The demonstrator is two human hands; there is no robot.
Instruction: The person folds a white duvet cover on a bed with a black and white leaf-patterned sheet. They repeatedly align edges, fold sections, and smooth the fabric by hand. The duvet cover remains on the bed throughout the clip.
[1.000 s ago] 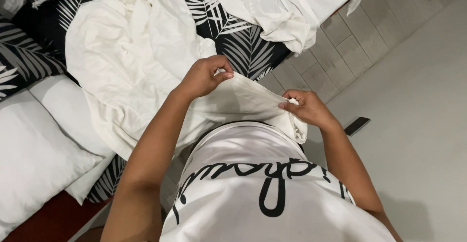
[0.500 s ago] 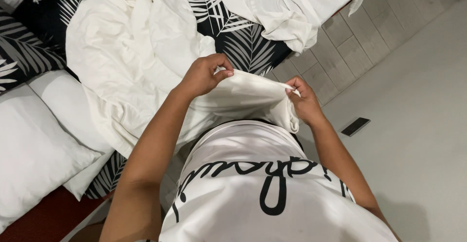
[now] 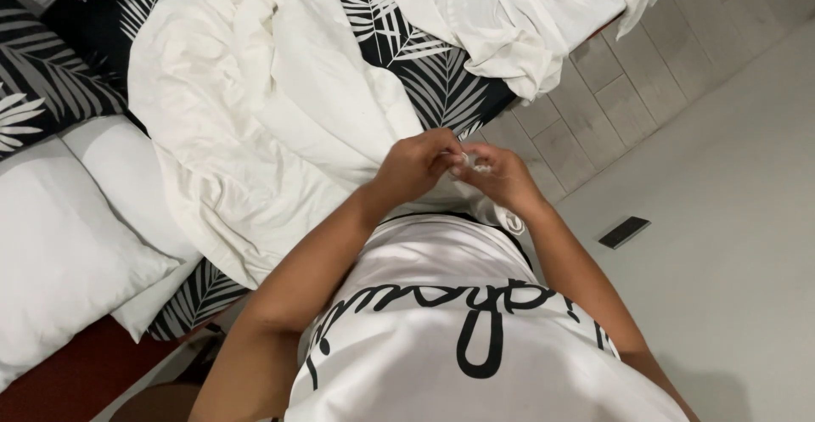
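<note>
My left hand (image 3: 413, 165) and my right hand (image 3: 498, 176) meet in front of my chest, fingertips together, both pinching the edge of a white cloth (image 3: 475, 194) that hangs bunched between and below them. A large white sheet (image 3: 255, 116) lies spread and rumpled over the bed with the black leaf-patterned cover (image 3: 433, 70), just beyond my hands. Most of the held cloth is hidden behind my hands and forearms.
Two white pillows (image 3: 76, 227) lie at the left of the bed. Another heap of white linen (image 3: 518, 10) sits at the top right corner of the bed. Grey tiled floor (image 3: 722, 218) runs to the right, with a small dark rectangular object (image 3: 624, 232) on it.
My hands, held apart with the cloth stretched between them, have come together, folding the cloth's edge so both ends meet.
</note>
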